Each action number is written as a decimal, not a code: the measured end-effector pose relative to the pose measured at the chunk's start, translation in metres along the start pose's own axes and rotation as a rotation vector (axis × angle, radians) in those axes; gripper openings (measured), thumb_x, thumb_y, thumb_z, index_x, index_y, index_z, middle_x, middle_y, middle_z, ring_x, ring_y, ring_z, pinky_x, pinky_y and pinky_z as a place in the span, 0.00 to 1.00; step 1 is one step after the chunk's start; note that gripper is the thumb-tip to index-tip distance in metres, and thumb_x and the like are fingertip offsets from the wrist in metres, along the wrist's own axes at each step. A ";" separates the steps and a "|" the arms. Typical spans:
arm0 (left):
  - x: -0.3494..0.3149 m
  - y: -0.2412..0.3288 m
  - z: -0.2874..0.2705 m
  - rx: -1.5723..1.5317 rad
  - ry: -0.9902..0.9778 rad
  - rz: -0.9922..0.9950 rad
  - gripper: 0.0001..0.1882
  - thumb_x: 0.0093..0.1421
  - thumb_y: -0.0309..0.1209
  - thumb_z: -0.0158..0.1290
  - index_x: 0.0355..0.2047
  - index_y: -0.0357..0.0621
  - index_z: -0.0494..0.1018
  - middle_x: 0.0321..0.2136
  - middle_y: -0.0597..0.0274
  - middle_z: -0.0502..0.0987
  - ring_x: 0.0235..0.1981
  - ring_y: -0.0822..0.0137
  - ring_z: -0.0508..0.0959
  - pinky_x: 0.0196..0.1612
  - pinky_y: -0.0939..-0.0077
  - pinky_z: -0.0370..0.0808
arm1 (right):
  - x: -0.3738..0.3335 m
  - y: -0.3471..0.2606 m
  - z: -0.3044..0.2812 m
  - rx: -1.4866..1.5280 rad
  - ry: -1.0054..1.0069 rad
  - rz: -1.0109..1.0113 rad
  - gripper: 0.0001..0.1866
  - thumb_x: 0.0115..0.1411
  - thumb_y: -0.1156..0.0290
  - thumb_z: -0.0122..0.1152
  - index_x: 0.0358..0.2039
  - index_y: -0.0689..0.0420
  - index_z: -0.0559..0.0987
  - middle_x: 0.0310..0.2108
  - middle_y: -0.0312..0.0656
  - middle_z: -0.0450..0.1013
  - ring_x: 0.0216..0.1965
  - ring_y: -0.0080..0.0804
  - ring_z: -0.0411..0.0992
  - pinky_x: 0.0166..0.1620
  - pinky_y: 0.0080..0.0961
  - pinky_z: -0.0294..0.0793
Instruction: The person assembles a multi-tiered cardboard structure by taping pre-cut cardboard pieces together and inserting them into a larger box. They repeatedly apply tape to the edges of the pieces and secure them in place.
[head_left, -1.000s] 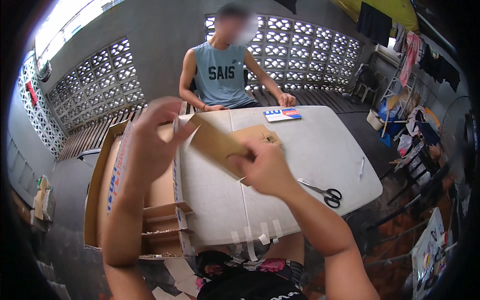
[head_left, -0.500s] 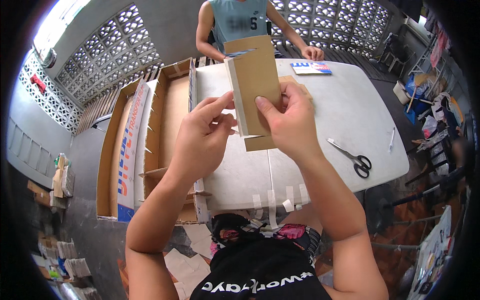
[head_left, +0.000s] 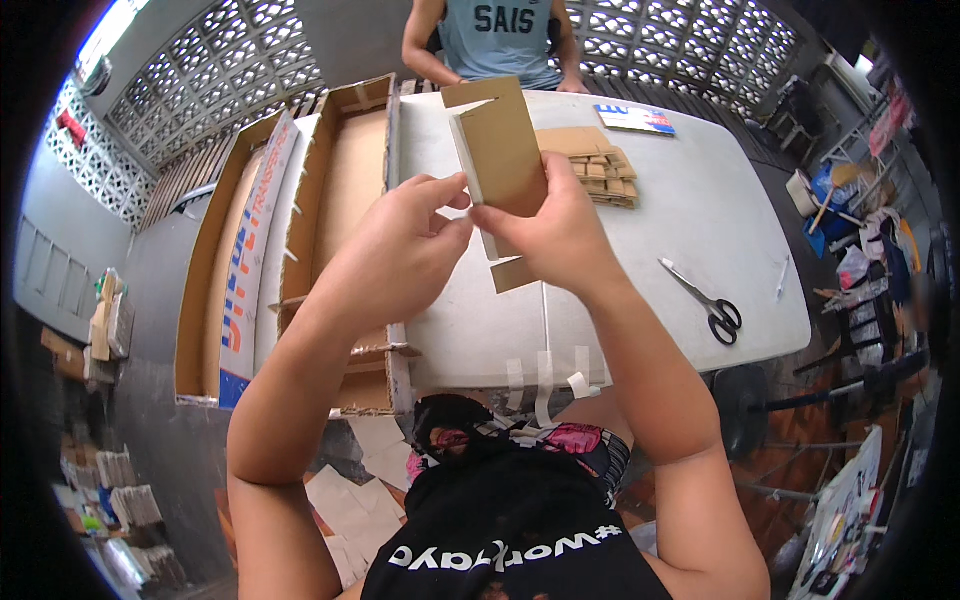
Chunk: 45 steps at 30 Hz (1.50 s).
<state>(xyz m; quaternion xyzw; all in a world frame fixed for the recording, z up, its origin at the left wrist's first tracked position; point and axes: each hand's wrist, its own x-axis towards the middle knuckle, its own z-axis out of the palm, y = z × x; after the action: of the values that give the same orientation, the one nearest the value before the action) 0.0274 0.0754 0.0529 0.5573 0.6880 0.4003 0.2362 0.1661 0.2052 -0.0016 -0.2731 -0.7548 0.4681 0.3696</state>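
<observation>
A folded brown cardboard piece (head_left: 508, 150) stands upright above the table, with slits near its top and bottom ends. A pale strip of tape runs down its left edge. My right hand (head_left: 560, 235) grips the piece from the right, its thumb across the lower front and fingers behind. At the taped edge, my left hand (head_left: 395, 250) is closed, its curled fingertips against the cardboard; the exact contact is partly hidden. Behind my right hand lies a stack of cut cardboard pieces (head_left: 610, 180) on the white table (head_left: 480, 350).
Black-handled scissors (head_left: 705, 300) and a pen (head_left: 782, 278) lie on the right. Tape strips (head_left: 545, 385) hang off the near table edge. Long open cardboard boxes (head_left: 340, 190) stand on the left. Across the table sits a person (head_left: 495, 40) near a printed cardboard piece (head_left: 635, 119).
My right thumb has shifted down and left to the taped edge, and my left fingertips have moved up along it. The view has tilted; the person's arm has drawn back from the printed piece.
</observation>
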 end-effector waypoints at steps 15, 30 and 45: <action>-0.024 -0.090 -0.048 -0.707 0.125 -0.128 0.21 0.60 0.34 0.67 0.46 0.30 0.77 0.35 0.57 0.81 0.31 0.73 0.81 0.38 0.79 0.82 | 0.013 -0.027 0.047 -0.012 -0.592 -0.051 0.36 0.55 0.69 0.75 0.60 0.68 0.69 0.50 0.46 0.76 0.50 0.30 0.75 0.54 0.27 0.75; -0.040 -0.084 -0.058 -0.413 0.216 -0.161 0.20 0.59 0.34 0.67 0.43 0.29 0.78 0.32 0.57 0.82 0.28 0.75 0.81 0.35 0.82 0.80 | 0.009 -0.023 0.064 0.012 -0.629 -0.112 0.39 0.50 0.66 0.70 0.61 0.68 0.70 0.47 0.55 0.78 0.47 0.38 0.78 0.53 0.31 0.77; -0.034 -0.081 -0.046 -0.404 0.189 -0.148 0.19 0.60 0.34 0.66 0.43 0.28 0.76 0.30 0.57 0.80 0.26 0.75 0.79 0.31 0.84 0.78 | 0.008 -0.014 0.050 0.033 -0.657 -0.037 0.35 0.54 0.72 0.66 0.63 0.66 0.69 0.47 0.44 0.77 0.47 0.27 0.74 0.52 0.26 0.75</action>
<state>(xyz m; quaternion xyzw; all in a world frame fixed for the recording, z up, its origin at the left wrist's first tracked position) -0.0452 0.0251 0.0090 0.4070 0.6519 0.5617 0.3063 0.1195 0.1802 -0.0012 -0.0876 -0.8309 0.5364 0.1192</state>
